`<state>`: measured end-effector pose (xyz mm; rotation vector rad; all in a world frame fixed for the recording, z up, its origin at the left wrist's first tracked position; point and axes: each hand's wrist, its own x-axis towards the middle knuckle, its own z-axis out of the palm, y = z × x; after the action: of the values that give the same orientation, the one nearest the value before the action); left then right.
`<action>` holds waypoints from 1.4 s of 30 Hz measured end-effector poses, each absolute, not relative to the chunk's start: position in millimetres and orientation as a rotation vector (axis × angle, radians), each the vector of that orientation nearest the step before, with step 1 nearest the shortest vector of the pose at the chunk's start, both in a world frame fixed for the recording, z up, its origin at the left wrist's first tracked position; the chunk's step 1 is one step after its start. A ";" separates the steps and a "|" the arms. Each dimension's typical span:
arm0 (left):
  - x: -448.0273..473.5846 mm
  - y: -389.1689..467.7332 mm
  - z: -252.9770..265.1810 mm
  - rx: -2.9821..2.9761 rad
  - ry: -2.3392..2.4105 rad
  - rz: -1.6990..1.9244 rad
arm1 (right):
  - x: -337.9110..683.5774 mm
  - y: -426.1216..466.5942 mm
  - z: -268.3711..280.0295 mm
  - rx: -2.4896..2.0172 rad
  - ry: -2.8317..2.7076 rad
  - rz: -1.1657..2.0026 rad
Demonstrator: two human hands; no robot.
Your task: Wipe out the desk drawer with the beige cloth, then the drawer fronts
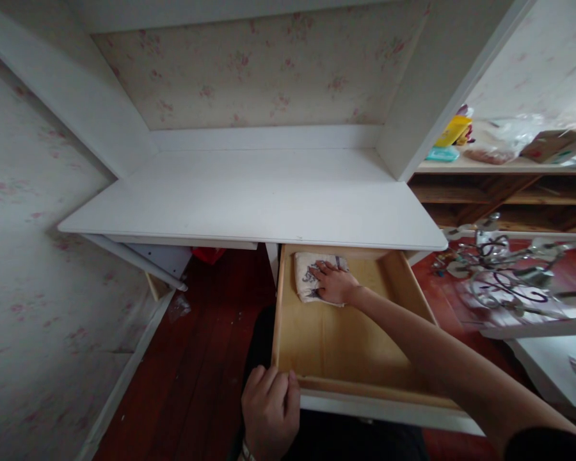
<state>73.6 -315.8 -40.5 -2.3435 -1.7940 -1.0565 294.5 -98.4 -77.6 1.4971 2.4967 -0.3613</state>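
Observation:
A wooden drawer [345, 346] with a white front is pulled out from under a white desk [249, 198]. My left hand [271, 410] is closed over its front left corner, fingers curled on the edge. Inside, toward the back left, a folded pale cloth [310, 291] with dark printed marks lies on the drawer's bottom. My right hand [335, 283] rests on top of this cloth, palm down, fingers spread and lying flat. The right forearm crosses over the drawer's right side.
To the right, a chandelier [504, 269] with curved arms lies on the reddish wooden floor [192, 365]. Beyond it, a low shelf [504, 168] carries plastic bags, a yellow item and a box [554, 146]. A flower-patterned wall [24, 269] bounds the left side. Something red [208, 255] sits beneath the desk.

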 end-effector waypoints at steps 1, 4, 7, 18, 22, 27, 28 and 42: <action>73.4 -316.2 -41.1 -2.344 -1.798 -1.052 | 308.4 -99.6 -78.0 1.508 2.486 -0.351; 73.2 -316.6 -42.1 -2.350 -1.801 -1.055 | 353.3 -104.4 -80.0 1.578 2.427 -0.349; 73.4 -315.5 -41.5 -2.356 -1.783 -1.071 | 391.7 -110.7 -82.9 1.679 2.364 -0.348; 74.3 -315.6 -38.3 -2.353 -1.781 -1.051 | 418.1 -164.0 -67.2 1.588 2.485 -0.424; 74.2 -315.3 -38.0 -2.362 -1.773 -1.069 | 419.8 -210.4 -59.7 1.443 2.529 -0.518; 73.7 -314.5 -35.3 -2.374 -1.768 -1.075 | 414.0 -242.4 -60.2 1.423 2.511 -0.547; 73.6 -314.4 -35.1 -2.375 -1.772 -1.068 | 411.8 -243.1 -60.3 1.425 2.511 -0.538; 73.5 -315.6 -40.3 -2.364 -1.817 -1.026 | 297.7 -227.3 -51.9 1.361 2.567 -0.477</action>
<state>73.5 -315.6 -40.3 -2.3644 -1.8171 -1.0262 297.7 -227.3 -51.9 1.3612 2.5667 -0.4772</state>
